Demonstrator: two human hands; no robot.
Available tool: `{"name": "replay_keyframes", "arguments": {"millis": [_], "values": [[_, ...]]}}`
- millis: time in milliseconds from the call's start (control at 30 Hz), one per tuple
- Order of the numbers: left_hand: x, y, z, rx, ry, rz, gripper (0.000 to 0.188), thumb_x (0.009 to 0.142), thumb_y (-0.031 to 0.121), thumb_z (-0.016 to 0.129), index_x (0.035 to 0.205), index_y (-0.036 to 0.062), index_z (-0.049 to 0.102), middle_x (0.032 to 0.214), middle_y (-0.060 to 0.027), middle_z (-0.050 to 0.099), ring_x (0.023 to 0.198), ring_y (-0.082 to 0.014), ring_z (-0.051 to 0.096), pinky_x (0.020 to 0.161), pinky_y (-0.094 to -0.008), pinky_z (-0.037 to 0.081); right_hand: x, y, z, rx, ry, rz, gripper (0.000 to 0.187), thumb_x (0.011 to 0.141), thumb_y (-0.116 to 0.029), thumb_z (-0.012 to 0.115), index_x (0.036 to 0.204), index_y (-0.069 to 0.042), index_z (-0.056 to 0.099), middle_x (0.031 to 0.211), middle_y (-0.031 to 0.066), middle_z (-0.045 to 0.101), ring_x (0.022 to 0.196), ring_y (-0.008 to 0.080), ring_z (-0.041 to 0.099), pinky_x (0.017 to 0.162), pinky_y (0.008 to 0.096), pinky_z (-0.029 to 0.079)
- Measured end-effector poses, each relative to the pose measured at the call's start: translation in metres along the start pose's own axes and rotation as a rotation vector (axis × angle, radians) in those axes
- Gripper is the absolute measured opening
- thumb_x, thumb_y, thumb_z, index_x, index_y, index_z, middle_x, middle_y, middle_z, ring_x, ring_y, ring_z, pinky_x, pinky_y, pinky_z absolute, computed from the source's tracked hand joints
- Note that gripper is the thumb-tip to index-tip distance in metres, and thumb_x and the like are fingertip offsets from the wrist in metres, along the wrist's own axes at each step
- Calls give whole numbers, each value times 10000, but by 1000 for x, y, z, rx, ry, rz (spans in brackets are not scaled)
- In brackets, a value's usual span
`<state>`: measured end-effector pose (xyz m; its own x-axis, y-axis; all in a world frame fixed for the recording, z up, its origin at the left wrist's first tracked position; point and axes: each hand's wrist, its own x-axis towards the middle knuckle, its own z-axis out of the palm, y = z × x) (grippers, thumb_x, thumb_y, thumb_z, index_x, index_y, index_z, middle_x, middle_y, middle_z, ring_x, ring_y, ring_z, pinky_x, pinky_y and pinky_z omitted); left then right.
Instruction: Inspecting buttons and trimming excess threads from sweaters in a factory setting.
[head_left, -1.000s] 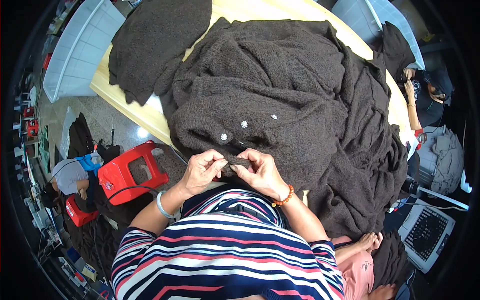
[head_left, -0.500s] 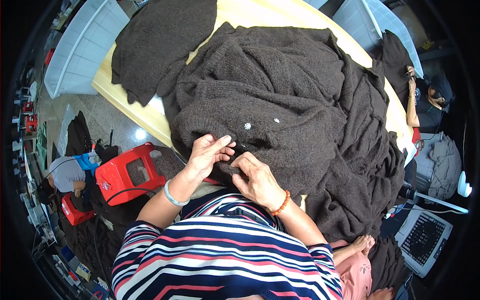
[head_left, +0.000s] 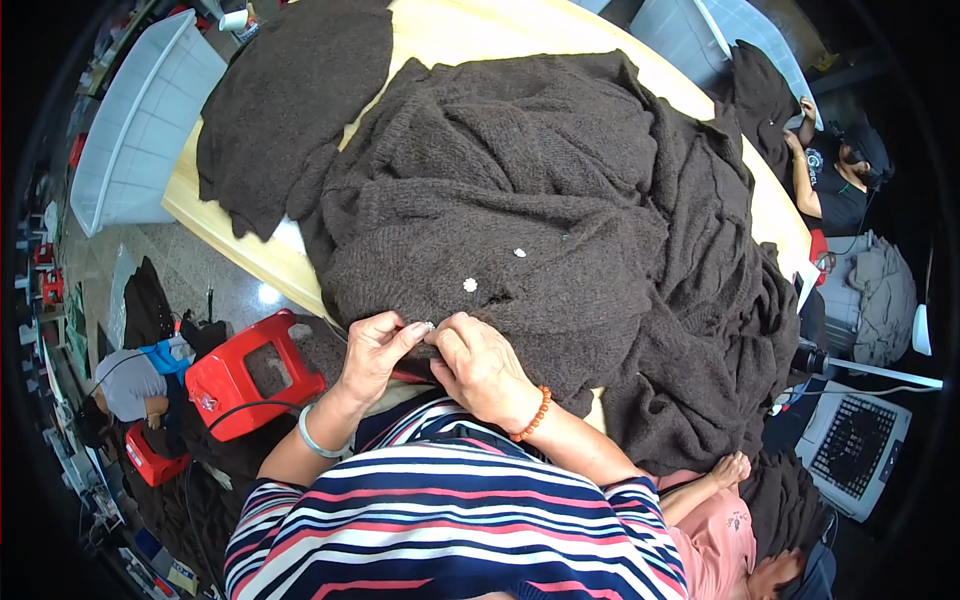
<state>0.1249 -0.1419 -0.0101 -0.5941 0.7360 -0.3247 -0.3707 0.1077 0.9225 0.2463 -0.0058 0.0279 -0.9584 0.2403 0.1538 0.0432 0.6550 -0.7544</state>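
Observation:
A large dark brown knit garment (head_left: 430, 230) lies heaped in folds before me. Two small pale pieces show on it, a flower-shaped ornament (head_left: 470, 285) and a smaller white ornament (head_left: 519, 253). At its near edge, my left hand (head_left: 375, 358) is closed in a pinch, thumb against forefinger. A tiny whitish spot shows at those fingertips; whether it is an ornament or a nail I cannot tell. My right hand (head_left: 487, 370) touches the left fingertips, its fingers curled on the knit fabric, their tips partly hidden.
Under the knitwear is a pale wooden table (head_left: 440, 30), with another brown knit piece (head_left: 290, 110) at far left. A red stool (head_left: 225, 385) stands left on the floor. White bins (head_left: 140, 130) stand behind. Other people sit at right, including a person in pink (head_left: 715, 530).
My hands have come together, fingertips now meeting at the garment's near edge. Just before, my left thumb and forefinger were raised apart from the right hand. The whole view has shifted slightly.

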Motion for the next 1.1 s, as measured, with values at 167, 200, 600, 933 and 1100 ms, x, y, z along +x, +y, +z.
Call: {"name": "replay_keyframes", "arguments": {"millis": [167,200,600,933,1100], "values": [[2,-7,-6,-33,-15,-34,191,922,61,673,740,31,625,695,54,567,644,-6,448,555,-189,347,-1,-4,5,-18,79,8,313,723,3,702,1013,-9,586,962,133,576,859,305,602,764,377,510],[2,-8,-6,-34,-14,-33,191,922,61,673,740,31,625,695,54,567,644,-6,448,555,-189,347,-1,-4,5,-17,78,7,313,723,3,702,1013,-9,586,962,133,576,859,305,602,764,377,510],[3,-10,-2,6,-19,6,257,933,96,664,693,40,590,637,76,473,606,-8,374,518,-217,286,-3,1,3,-35,142,-9,421,727,31,693,1135,23,593,986,141,606,890,309,625,778,379,529],[1,14,-5,569,-67,210,241,904,143,679,736,-6,593,619,-74,508,595,-159,457,555,-324,379,-1,12,5,278,144,171,309,767,31,681,1074,32,651,858,132,616,702,231,635,634,314,527],[-1,15,-5,609,-106,280,277,928,171,641,724,-2,567,623,-43,450,680,-167,445,608,-332,365,2,10,-3,337,103,242,287,766,6,692,1050,32,661,815,106,604,646,184,615,598,283,515]]}}
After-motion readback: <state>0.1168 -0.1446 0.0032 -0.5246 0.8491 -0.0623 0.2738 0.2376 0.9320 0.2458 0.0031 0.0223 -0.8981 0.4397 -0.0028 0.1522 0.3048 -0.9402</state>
